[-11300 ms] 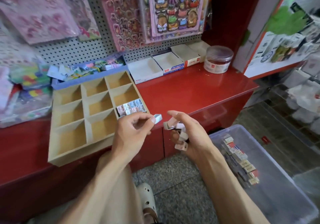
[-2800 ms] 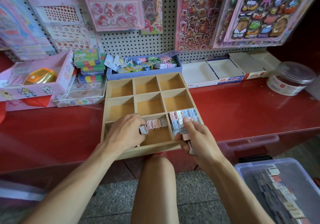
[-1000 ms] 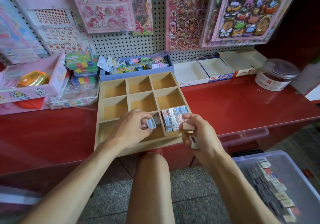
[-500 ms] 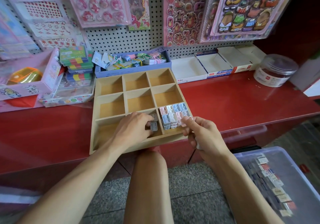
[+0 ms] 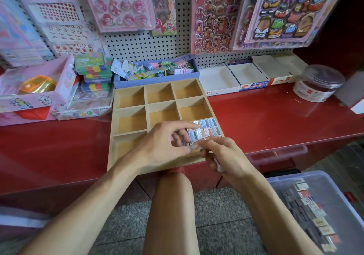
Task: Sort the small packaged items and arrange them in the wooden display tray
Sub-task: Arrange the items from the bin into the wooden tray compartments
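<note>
1. Head view: left hand (image 5: 164, 142), fingers loosely curled, takes a small packet (image 5: 190, 145) from the right hand (image 5: 224, 154), which grips more packets.
2. Both hover over the wooden tray (image 5: 126, 89); its near-right compartment holds 2 rows of packets (image 5: 205, 129).
3. Next move, likely: seating this packet in a near compartment.
4. Red counter (image 5: 275, 115); pegboard (image 5: 145, 44) behind; clear bin (image 5: 334, 199) at right.

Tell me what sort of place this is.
Most likely a stationery or gift shop: sticker sheets hang on a pegboard above a red counter, and open stock boxes sit beside a wooden tray being filled.
</note>
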